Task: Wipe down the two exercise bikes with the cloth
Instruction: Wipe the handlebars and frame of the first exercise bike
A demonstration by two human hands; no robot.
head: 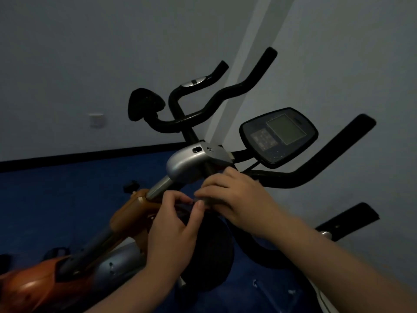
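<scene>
From the left, our left hand comes up with thumb and fingers curled, pinching a small dark fold that we take for the cloth, though the dim light leaves us unsure. The cloth lies between both hands, just below the silver housing on the orange bike. Our right hand arches over it from the right, fingertips pinching the same fold, and is nearer the black handlebar, which runs rightward, so we judge the wipe will follow that bar.
</scene>
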